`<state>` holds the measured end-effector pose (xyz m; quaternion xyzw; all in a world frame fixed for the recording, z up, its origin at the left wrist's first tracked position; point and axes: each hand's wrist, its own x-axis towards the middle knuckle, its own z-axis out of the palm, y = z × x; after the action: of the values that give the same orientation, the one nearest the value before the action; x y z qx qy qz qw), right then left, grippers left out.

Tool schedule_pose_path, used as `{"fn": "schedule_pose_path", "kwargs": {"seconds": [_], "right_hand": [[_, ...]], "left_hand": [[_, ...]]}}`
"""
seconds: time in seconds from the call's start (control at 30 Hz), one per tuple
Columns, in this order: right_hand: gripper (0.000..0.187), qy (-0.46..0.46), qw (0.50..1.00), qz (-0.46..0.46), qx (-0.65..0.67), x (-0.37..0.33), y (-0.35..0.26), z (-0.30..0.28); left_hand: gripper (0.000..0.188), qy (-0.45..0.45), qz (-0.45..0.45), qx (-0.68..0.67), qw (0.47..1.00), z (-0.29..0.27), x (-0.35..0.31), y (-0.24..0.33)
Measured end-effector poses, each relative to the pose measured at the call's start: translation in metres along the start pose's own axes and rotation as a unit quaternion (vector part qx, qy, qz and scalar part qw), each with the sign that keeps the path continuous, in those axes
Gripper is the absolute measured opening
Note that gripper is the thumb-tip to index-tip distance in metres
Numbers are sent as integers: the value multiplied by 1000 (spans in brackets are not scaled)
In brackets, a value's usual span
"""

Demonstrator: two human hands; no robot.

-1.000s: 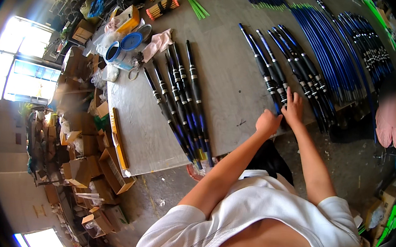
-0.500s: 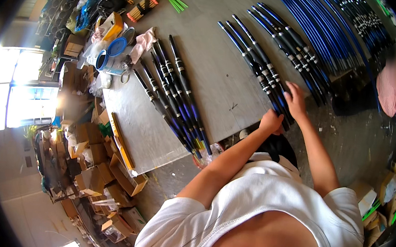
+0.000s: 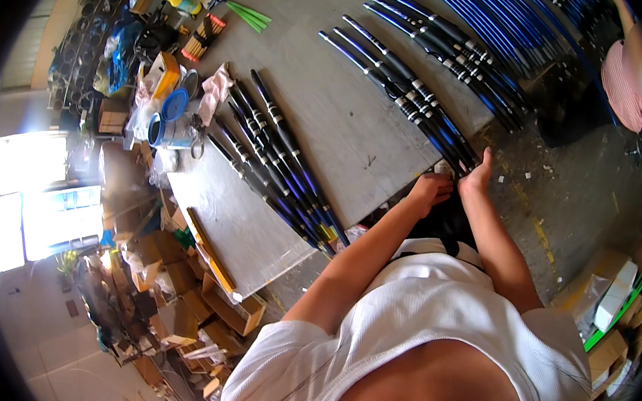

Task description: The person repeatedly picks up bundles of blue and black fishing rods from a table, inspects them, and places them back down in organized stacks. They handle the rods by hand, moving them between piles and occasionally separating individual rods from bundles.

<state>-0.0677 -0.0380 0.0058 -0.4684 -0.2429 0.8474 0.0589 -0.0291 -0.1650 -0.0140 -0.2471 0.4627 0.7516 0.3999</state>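
Several black-and-blue fishing rods (image 3: 414, 94) lie side by side, their lower ends reaching past the table's near edge. My right hand (image 3: 477, 174) rests against those ends from the right, one digit stretched upward and the others partly hidden. Just left of the same ends, my left hand (image 3: 433, 189) is closed with its fingers curled; what it holds, if anything, is hidden. Beyond, to the right, lies another group of fishing rods (image 3: 456, 56). A third bundle of rods (image 3: 275, 154) is spread on the left part of the table.
The grey table (image 3: 342, 134) has a pink cloth (image 3: 214, 92), a blue-lidded tub (image 3: 161, 127) and green sticks (image 3: 247, 17) along its left side. Blue rod blanks (image 3: 489, 20) lie at the far right, near another person (image 3: 640, 83). Cardboard boxes (image 3: 232, 303) crowd the floor at left.
My right hand has come down from the side of the rods to their lower ends. My left hand has shifted slightly left. The whole view has swung a little.
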Motion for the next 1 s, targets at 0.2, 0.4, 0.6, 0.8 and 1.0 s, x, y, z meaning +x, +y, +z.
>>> {"fn": "schedule_pose_path", "kwargs": {"seconds": [0.2, 0.4, 0.6, 0.8, 1.0], "right_hand": [[45, 29, 998, -54, -4, 19, -9, 4], [32, -36, 877, -386, -284, 40, -40, -7], [15, -71, 571, -581, -576, 76, -151, 93], [23, 24, 381, -455, -804, 116, -176, 177], [28, 80, 339, -425, -836, 142, -163, 194]], "left_hand": [[21, -68, 152, 174, 971, -34, 6, -21], [18, -32, 299, 326, 896, -78, -8, -25], [16, 108, 83, -196, 971, -40, -102, 49], [15, 106, 127, -223, 961, -37, -105, 68], [14, 107, 119, -232, 959, -18, -84, 81]]}}
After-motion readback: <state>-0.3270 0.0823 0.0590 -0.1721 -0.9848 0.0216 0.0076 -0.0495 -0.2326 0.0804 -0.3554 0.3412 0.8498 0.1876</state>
